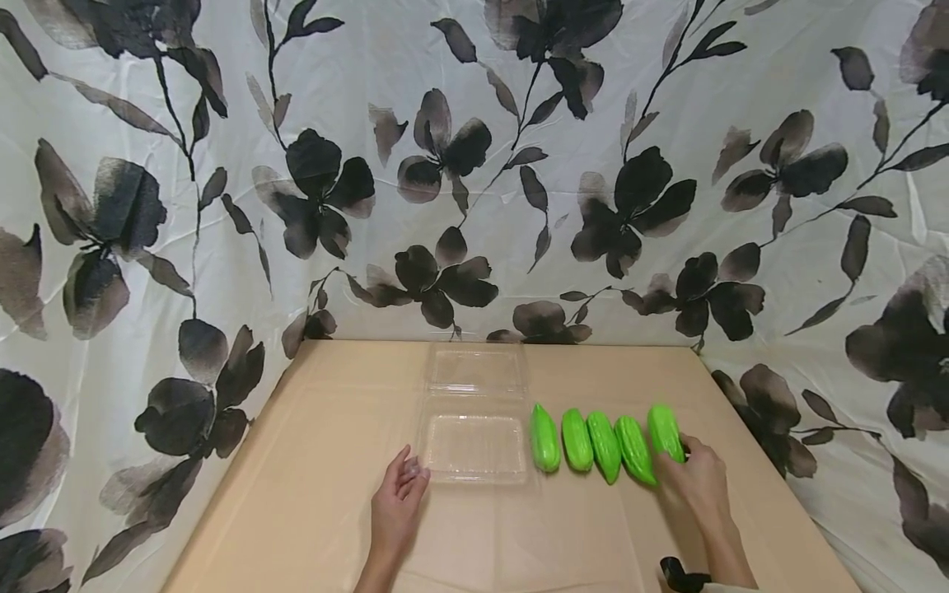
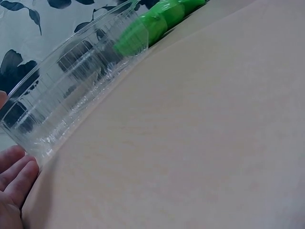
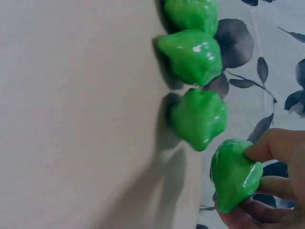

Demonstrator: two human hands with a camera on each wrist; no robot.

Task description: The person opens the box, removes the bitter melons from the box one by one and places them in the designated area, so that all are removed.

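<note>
My right hand [image 1: 697, 478] holds a green cucumber-like vegetable [image 1: 665, 431] between thumb and fingers. In the right wrist view this glossy, ridged vegetable [image 3: 235, 174] is gripped at its near end, apart from its neighbour. Several more like it stand in a row to its left, the nearest one [image 1: 634, 450] close beside it. A clear plastic clamshell box [image 1: 478, 480] lies with its lid [image 1: 474, 371] folded back. My left hand [image 1: 396, 502] is at the box's near left corner, fingers loosely bent. In the left wrist view its fingertips [image 2: 28, 167] meet the box's end wall [image 2: 24, 126].
The light brown table [image 1: 311, 494] reaches back to a white cloth [image 1: 519, 206] with dark flowers, which also hangs along both sides. A black strap [image 1: 680, 576] is on the right wrist. The vegetable row begins just right of the box.
</note>
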